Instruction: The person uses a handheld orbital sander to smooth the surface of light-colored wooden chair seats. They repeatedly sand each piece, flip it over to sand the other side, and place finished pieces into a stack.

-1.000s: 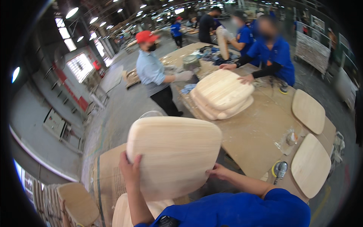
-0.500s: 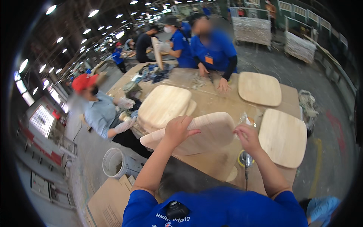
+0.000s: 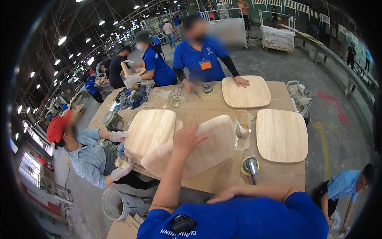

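Wooden panel (image 3: 213, 145), upper edge in left grip (image 3: 186, 139)

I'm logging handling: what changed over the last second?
The right hand has let go of the rounded wooden panel and drawn back toward the shirt; the left hand still holds it, brought rightward over the worktable. The near sander and flat panel beside it stayed put.

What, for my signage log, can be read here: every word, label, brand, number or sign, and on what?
White lettering on the wearer's blue shirt: words, withheld here.
Orange badge on the co-worker opposite: too small to read.
That co-worker's chest print: too small.
Red floor marking: no readable words.
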Motion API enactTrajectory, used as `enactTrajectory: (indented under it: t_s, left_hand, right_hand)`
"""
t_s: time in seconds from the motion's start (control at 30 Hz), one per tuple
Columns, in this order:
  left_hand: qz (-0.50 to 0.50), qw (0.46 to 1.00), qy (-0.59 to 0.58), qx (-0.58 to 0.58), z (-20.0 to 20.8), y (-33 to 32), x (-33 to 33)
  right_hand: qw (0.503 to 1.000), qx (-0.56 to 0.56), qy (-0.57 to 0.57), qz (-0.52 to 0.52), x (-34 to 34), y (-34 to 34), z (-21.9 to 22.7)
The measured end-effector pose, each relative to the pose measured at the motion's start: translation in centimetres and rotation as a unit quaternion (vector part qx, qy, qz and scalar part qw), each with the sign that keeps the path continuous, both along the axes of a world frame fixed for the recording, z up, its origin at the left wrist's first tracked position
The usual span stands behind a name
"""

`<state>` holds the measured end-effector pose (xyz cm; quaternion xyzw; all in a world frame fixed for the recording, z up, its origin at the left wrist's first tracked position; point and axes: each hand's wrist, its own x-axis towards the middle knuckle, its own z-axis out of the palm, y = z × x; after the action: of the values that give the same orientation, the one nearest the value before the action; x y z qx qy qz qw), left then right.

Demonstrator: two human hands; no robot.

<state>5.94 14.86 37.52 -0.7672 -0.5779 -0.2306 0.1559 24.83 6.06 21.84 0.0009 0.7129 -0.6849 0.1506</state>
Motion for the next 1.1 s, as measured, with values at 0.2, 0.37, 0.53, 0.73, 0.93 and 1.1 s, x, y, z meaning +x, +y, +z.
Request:
enactTrajectory:
  t_s: [0.2, 0.37, 0.53, 0.73, 0.93, 1.1]
  left_hand:
    - [0.004, 1.0, -0.014, -0.006, -0.1, -0.4, -1.1]
    - [0.024, 0.999, 0.007, -0.034, -0.1, -0.8, -0.8]
    - [0.008, 1.0, -0.006, -0.015, 0.0, -0.6, -0.1]
    - [0.002, 1.0, -0.023, 0.006, 0.0, -1.4, -0.5]
    - [0.006, 1.0, -0.023, 0.005, 0.3, -1.8, -0.2]
    - [0.008, 1.0, -0.028, 0.0, 0.5, -1.8, -0.2]
  right_hand:
    - [0.99, 0.098, -0.05, 0.087, 1.1, 5.0, 6.7]
    - [0.941, 0.016, 0.334, -0.042, 0.9, 4.3, 21.1]
    - [0.769, -0.344, 0.536, 0.06, -1.6, -5.0, 28.8]
    - [0.753, -0.29, 0.591, 0.023, 0.6, -6.2, 30.1]
    - [0.745, -0.217, 0.629, -0.042, 3.6, -6.4, 30.3]
    - [0.73, -0.185, 0.654, -0.076, 5.2, -6.5, 30.2]
